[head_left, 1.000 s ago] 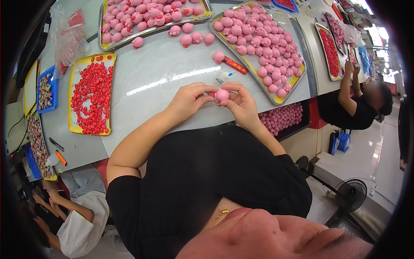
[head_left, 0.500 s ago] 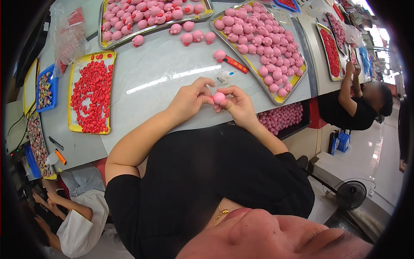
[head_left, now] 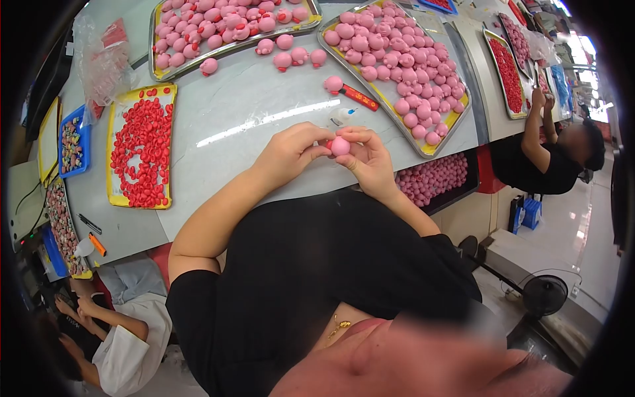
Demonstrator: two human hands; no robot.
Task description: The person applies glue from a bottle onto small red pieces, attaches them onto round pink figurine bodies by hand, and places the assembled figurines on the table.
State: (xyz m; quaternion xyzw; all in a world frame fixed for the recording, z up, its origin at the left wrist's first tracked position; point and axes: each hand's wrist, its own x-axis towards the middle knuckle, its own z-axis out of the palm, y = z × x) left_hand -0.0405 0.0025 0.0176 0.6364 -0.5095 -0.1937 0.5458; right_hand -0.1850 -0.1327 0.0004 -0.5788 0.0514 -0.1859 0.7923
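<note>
Head camera shows the right hand in a snug grip around a probably light, smooth pink ball, best pinched by its sides, above the tabletop, while the left hand pinches a red piece beside it.

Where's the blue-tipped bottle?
Head view, just right of centre: the bottle is on the table, between the right hand and the red tool.

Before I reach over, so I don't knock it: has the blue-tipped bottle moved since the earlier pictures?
No; the blue-tipped bottle sits in the same spot relative to the red tool.
</note>
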